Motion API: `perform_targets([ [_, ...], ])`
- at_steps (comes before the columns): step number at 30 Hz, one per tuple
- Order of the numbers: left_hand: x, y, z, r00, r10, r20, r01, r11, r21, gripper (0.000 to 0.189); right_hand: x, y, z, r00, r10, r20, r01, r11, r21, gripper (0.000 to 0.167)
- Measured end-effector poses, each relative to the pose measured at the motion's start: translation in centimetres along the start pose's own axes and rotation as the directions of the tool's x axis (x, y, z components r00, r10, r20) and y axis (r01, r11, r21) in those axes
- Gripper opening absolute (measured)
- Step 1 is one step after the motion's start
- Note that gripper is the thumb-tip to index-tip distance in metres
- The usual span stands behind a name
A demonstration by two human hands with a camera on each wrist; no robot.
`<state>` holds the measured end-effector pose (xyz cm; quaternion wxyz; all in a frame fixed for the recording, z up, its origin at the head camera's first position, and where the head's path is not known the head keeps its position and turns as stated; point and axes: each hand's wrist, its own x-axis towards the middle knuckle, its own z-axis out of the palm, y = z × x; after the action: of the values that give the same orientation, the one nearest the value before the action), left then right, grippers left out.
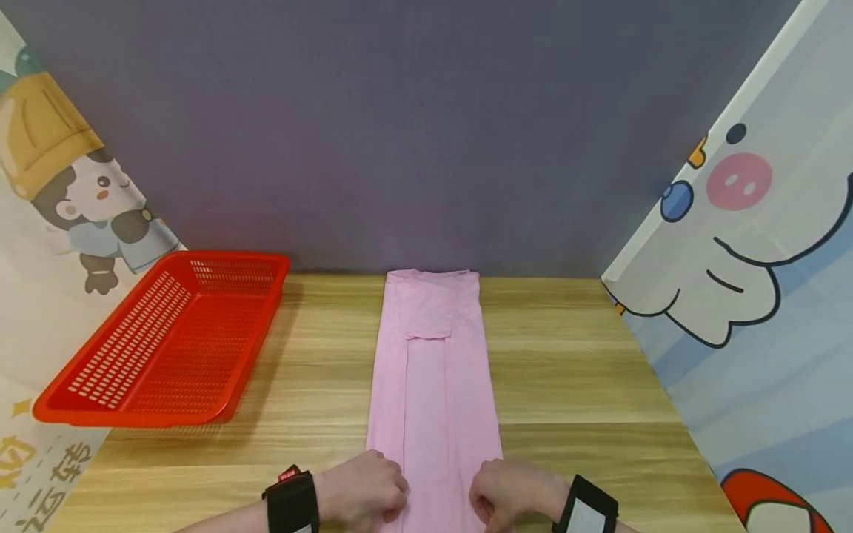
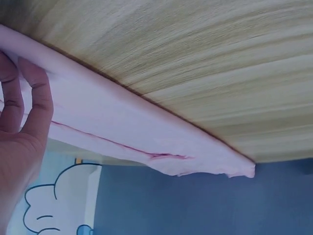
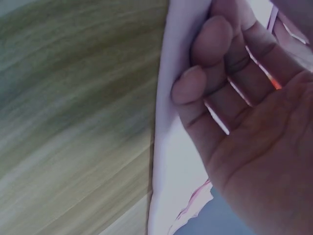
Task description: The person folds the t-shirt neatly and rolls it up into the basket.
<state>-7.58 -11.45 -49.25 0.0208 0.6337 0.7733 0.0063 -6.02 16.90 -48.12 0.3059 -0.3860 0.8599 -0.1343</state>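
Observation:
A folded pink shirt point(image 1: 426, 392) lies lengthwise as a long narrow strip, its far end by the grey panel and its near end below the head view. A short hemmed flap shows on its upper part. At its left edge, my left hand point(image 1: 365, 490) holds the cloth with bent fingers; two of its fingers point(image 2: 39, 98) touch the fabric in the left wrist view. Across from it, my right hand point(image 1: 513, 490) holds the right edge, and its curled fingers point(image 3: 190, 85) lie against the fold in the right wrist view. Both thumbs' contact with the cloth is mostly hidden.
A red plastic basket point(image 1: 256, 348) with slotted sides stands at the left of the wooden table point(image 1: 580, 370). Behind the table rises a grey panel point(image 1: 426, 133). Cartoon-printed sheets point(image 1: 800, 296) flank both sides.

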Motion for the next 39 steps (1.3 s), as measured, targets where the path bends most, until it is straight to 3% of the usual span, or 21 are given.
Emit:
perform_targets([
  [5, 0.3, 0.6, -0.1, 0.999, 0.012, -0.053, -0.012, 1.0, 0.001, 0.041, -0.2, -0.8, 0.2, 0.999, 0.04, -0.025, -0.042, 0.996, -0.085, 0.032],
  [10, 0.7, 1.4, -0.2, 0.997, 0.012, -0.082, -0.012, 1.0, 0.001, 0.029, -0.3, -1.6, 0.5, 0.996, 0.074, -0.044, -0.081, 0.981, -0.174, 0.033],
  [16, 0.9, 2.1, 0.0, 0.991, -0.108, -0.083, 0.106, 0.994, -0.036, 0.031, -0.6, -2.4, 1.5, 0.983, 0.025, -0.183, -0.093, 0.922, -0.376, 0.035],
  [18, 1.1, 2.4, 0.4, 0.981, -0.168, -0.096, 0.165, 0.985, -0.044, 0.031, -0.7, -2.6, 1.9, 0.972, 0.009, -0.235, -0.112, 0.896, -0.429, 0.031],
  [21, 1.3, 2.9, 1.0, 0.958, -0.275, -0.081, 0.266, 0.958, -0.111, 0.022, -0.9, -2.8, 2.2, 0.966, 0.006, -0.26, -0.127, 0.884, -0.45, 0.024],
  [25, 1.5, 3.4, 1.5, 0.922, -0.388, -0.022, 0.375, 0.903, -0.209, 0.013, -0.9, -3.1, 2.2, 0.967, 0.043, -0.25, -0.136, 0.92, -0.367, 0.023],
  [28, 1.5, 3.5, 1.8, 0.907, -0.421, 0.0, 0.408, 0.877, -0.253, 0.017, -0.9, -3.2, 2.1, 0.963, 0.099, -0.249, -0.163, 0.954, -0.253, 0.026],
  [31, 1.4, 3.3, 2.0, 0.901, -0.434, -0.01, 0.411, 0.86, -0.303, 0.015, -1.0, -3.1, 2.1, 0.956, 0.152, -0.253, -0.198, 0.966, -0.165, 0.027],
  [34, 1.1, 3.0, 2.1, 0.915, -0.402, -0.025, 0.369, 0.862, -0.347, 0.012, -1.1, -2.6, 1.8, 0.953, 0.18, -0.242, -0.206, 0.975, -0.084, 0.025],
  [39, 0.3, 2.1, 1.5, 0.955, -0.296, 0.013, 0.276, 0.875, -0.399, 0.021, -1.2, -1.7, 0.7, 0.966, 0.214, -0.144, -0.195, 0.971, 0.137, 0.021],
])
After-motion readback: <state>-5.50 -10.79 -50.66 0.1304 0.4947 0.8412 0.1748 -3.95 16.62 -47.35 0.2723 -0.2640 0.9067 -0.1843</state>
